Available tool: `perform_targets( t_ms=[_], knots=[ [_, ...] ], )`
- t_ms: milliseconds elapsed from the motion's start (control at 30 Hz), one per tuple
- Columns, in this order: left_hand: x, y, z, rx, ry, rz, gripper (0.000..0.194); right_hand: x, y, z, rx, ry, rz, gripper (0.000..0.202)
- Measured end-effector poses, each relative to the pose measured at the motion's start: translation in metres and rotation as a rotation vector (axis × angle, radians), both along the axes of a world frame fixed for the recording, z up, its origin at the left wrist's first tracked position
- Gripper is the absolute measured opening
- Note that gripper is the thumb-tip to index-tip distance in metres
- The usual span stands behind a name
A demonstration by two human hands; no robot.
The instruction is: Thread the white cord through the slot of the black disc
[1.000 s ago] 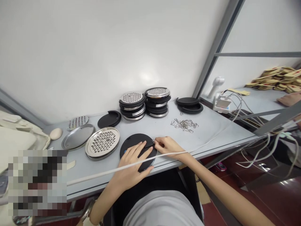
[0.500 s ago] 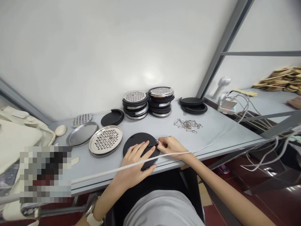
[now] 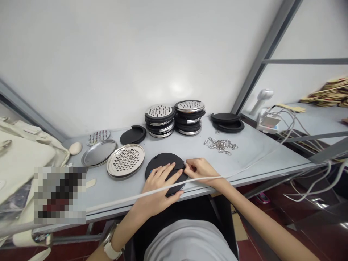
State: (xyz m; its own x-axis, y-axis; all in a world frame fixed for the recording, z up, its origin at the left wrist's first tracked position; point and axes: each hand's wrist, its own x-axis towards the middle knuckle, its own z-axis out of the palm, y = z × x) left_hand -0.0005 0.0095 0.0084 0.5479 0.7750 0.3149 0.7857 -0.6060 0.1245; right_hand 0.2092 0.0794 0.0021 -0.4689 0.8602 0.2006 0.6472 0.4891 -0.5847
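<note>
A black round grater holder (image 3: 164, 159) lies near the table's front edge. My left hand (image 3: 159, 185) rests flat across it, fingers spread, with the thumb by its near rim. At the right rim, my right hand (image 3: 199, 168) is closed in a pinch on a small metal hook (image 3: 185, 163), partly hidden by the fingertips. A loose heap of similar metal hooks (image 3: 221, 145) lies beyond the right hand. To the left sits a round metal grater plate (image 3: 127, 160) with coarse holes.
Two stacks of graters in black holders (image 3: 160, 121) stand against the wall. More black holders (image 3: 227, 122) lie at the right, another black holder (image 3: 133, 135) at left. Metal discs (image 3: 99, 153) rest farther left. A white cable (image 3: 122, 199) crosses before my forearms.
The view has swung slightly left, so everything sits a little farther right. Both hands keep their places at the black holder; the right fingers have shifted slightly around the hook.
</note>
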Motion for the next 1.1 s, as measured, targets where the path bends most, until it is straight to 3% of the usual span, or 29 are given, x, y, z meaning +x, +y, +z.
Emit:
perform_targets(
  t_ms=[633,1100],
  knots=[
    [-0.0002,0.0012,-0.0001,0.024,-0.003,0.003,0.057,-0.0012,0.0023,-0.0011,0.042,0.003,0.031,0.021],
    [-0.0005,0.0015,0.0005,0.018,0.000,-0.003,0.058,-0.0018,0.0012,-0.0007,0.013,0.025,0.035,0.006]
  ],
)
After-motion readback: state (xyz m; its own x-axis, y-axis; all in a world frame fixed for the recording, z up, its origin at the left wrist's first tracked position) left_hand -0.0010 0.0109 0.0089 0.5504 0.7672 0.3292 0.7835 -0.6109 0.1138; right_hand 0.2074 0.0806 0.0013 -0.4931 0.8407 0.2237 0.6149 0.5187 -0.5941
